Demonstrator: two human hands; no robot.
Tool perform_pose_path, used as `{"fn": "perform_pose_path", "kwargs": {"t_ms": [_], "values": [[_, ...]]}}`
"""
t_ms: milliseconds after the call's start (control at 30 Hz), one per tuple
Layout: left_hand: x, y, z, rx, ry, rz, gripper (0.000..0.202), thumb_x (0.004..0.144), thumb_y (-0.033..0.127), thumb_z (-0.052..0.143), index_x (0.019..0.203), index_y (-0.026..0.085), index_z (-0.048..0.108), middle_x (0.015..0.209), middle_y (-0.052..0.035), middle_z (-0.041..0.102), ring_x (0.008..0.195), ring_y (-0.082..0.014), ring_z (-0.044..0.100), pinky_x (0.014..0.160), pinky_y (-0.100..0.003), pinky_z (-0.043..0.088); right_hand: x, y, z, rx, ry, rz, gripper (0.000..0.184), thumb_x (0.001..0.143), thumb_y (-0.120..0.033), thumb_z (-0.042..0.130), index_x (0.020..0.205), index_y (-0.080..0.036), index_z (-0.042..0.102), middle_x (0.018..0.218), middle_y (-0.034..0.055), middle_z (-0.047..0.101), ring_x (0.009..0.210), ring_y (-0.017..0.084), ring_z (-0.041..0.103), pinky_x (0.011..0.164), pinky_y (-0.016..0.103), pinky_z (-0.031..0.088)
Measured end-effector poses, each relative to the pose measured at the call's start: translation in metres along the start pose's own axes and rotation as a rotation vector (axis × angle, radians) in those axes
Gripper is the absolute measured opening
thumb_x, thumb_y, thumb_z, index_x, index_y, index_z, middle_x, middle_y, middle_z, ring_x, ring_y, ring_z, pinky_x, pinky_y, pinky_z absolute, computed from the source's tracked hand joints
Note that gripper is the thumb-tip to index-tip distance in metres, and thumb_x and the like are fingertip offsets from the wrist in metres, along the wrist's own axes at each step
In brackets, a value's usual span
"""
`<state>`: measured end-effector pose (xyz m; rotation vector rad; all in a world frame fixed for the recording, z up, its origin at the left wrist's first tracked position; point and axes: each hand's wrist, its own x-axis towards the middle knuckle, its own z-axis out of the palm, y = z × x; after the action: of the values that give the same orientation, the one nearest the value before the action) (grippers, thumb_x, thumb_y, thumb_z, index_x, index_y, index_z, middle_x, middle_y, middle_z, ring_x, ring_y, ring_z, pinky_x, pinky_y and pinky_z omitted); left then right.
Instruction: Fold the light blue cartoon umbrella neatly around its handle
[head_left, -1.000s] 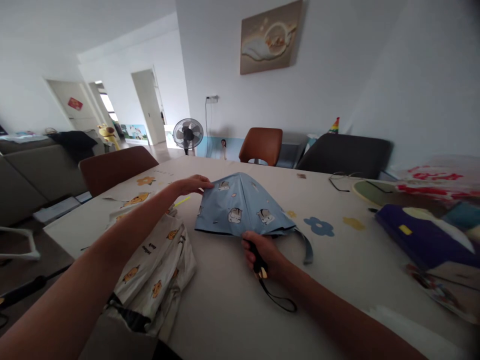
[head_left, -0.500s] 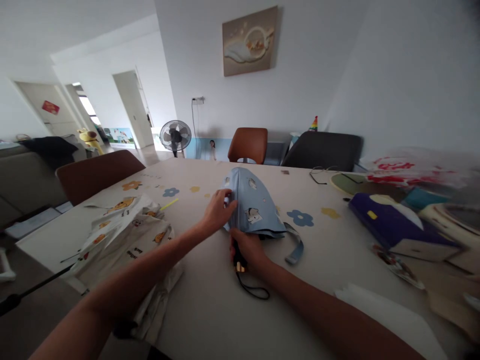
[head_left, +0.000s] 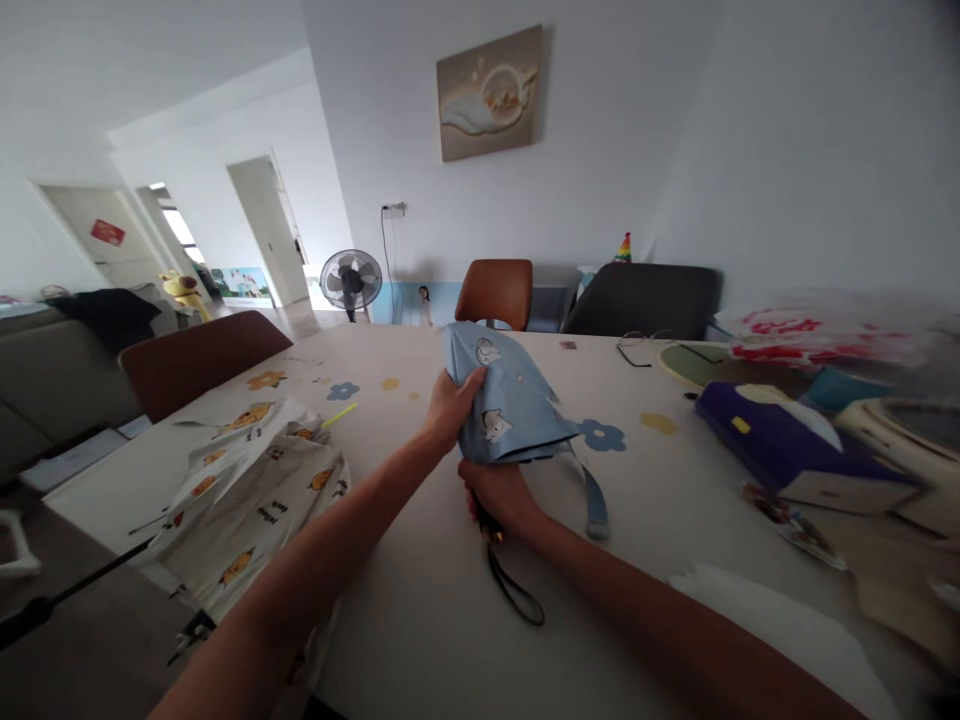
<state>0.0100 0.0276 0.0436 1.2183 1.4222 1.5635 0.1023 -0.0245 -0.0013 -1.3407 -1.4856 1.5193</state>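
Big pale table (head_left: pixel 420 600) filling the middle, with flower stickers on top. Around it, a brown chair (head_left: pixel 199 355) on the left, a second brown one (head_left: pixel 493 290) at the far end and a dark chair (head_left: pixel 641 295) next to that. On the left part of the table, a white umbrella (head_left: pixel 247 490) with little orange animals, loose and crumpled, lying flat, well apart from both hands. Over on the right, a purple box (head_left: pixel 780 450) lying on the table. In the middle, a blue umbrella (head_left: pixel 510 400) with small cartoon animals, closed up, held a bit above the table, far end pointing toward the chair at the back. High on the back wall, a picture (head_left: pixel 489 92); down by the wall, a small fan (head_left: pixel 350 280). On the cloth's left side, the left hand (head_left: pixel 450 405), closed around the folds, thumb in front, fingers hidden behind, squeezing the cloth together. Just under it, the right hand (head_left: pixel 501 495), shut tight in a fist on the black handle (head_left: pixel 487 525) at the near end, low over the table. Both hands close together, almost touching. On the right of the cloth, a blue strap (head_left: pixel 596 495) hanging down, end near the tabletop. From the handle, a thin black loop (head_left: pixel 517 595) dangling down onto the table, just in front of the right hand. Beside the strap, a blue flower sticker (head_left: pixel 600 435).
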Motion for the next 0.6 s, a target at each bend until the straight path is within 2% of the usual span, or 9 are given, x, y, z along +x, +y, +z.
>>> {"fn": "perform_pose_path", "kwargs": {"t_ms": [67, 167, 433, 500, 600], "values": [[0.001, 0.002, -0.005, -0.187, -0.070, -0.138, 0.046, 0.063, 0.049, 0.067, 0.091, 0.013, 0.063, 0.095, -0.0123, 0.067, 0.091, -0.0255, 0.061, 0.076, -0.031, 0.049, 0.000, -0.003, -0.003, -0.033, -0.011, -0.045, 0.024, 0.065, -0.014, 0.047, 0.042, -0.019, 0.041, 0.032, 0.0011, 0.048, 0.026, 0.010, 0.042, 0.029, 0.021, 0.036], [0.005, 0.000, -0.009, -0.392, -0.108, -0.271, 0.045, 0.056, 0.042, 0.074, 0.089, 0.013, 0.064, 0.090, -0.0110, 0.068, 0.080, -0.0222, 0.063, 0.069, -0.030, 0.052, 0.001, -0.006, -0.006, -0.073, -0.049, -0.081, 0.024, 0.064, -0.013, 0.047, 0.041, -0.018, 0.042, 0.032, 0.0018, 0.048, 0.026, 0.010, 0.043, 0.029, 0.020, 0.036], [0.009, -0.009, -0.006, -0.417, 0.069, -0.219, 0.039, 0.058, 0.036, 0.072, 0.089, 0.013, 0.064, 0.087, -0.0091, 0.068, 0.080, -0.0211, 0.064, 0.068, -0.029, 0.052, 0.007, -0.007, -0.012, -0.028, -0.141, -0.051, 0.018, 0.068, -0.017, 0.052, 0.050, -0.016, 0.049, 0.033, 0.0012, 0.050, 0.028, 0.012, 0.047, 0.030, 0.021, 0.039], [0.008, -0.007, -0.006, -0.418, 0.082, -0.203, 0.039, 0.058, 0.036, 0.072, 0.088, 0.013, 0.065, 0.085, -0.0087, 0.068, 0.078, -0.0205, 0.064, 0.067, -0.028, 0.052, 0.009, -0.008, -0.013, 0.051, -0.162, -0.040, 0.016, 0.068, -0.019, 0.056, 0.053, -0.014, 0.052, 0.039, 0.0025, 0.054, 0.035, 0.013, 0.052, 0.035, 0.022, 0.044], [0.006, -0.003, -0.006, -0.447, 0.084, -0.175, 0.038, 0.057, 0.036, 0.073, 0.086, 0.013, 0.065, 0.081, -0.0080, 0.068, 0.073, -0.0190, 0.064, 0.064, -0.028, 0.052, 0.010, -0.009, -0.014, 0.180, -0.178, -0.014, 0.010, 0.065, -0.021, 0.063, 0.064, -0.013, 0.057, 0.059, 0.0059, 0.062, 0.055, 0.017, 0.061, 0.042, 0.024, 0.051]]}}
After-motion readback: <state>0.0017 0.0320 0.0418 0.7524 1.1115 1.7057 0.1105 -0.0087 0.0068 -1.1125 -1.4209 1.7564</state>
